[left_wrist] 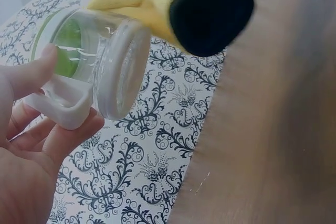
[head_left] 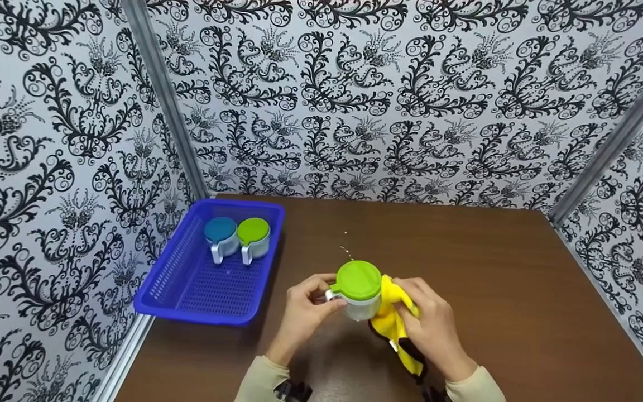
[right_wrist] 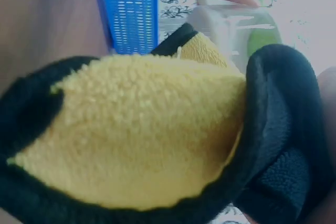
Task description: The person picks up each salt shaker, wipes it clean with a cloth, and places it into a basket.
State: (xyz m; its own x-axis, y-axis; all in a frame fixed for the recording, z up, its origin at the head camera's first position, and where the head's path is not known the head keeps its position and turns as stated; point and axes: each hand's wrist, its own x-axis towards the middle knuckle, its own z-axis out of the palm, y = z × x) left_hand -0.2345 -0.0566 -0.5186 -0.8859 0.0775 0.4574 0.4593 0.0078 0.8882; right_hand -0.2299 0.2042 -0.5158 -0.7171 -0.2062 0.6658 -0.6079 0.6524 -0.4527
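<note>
My left hand (head_left: 306, 312) grips the white handle of a clear jar (head_left: 361, 310) with a green lid (head_left: 359, 279), held over the brown table. In the left wrist view the jar (left_wrist: 84, 51) lies on its side in the picture, thumb and fingers about its handle (left_wrist: 65, 100). My right hand (head_left: 430, 321) holds a bunched yellow cloth (head_left: 389, 312) with dark edging against the jar's right side. The cloth (right_wrist: 147, 129) fills most of the right wrist view and hides the right fingers there.
A blue plastic basket (head_left: 210, 318) stands on the table (head_left: 494, 279) at the left. Inside it are a blue-lidded jar (head_left: 221, 230) and a green-lidded jar (head_left: 253, 231), both with white handles. Patterned walls (head_left: 355, 100) enclose the table at the back and sides.
</note>
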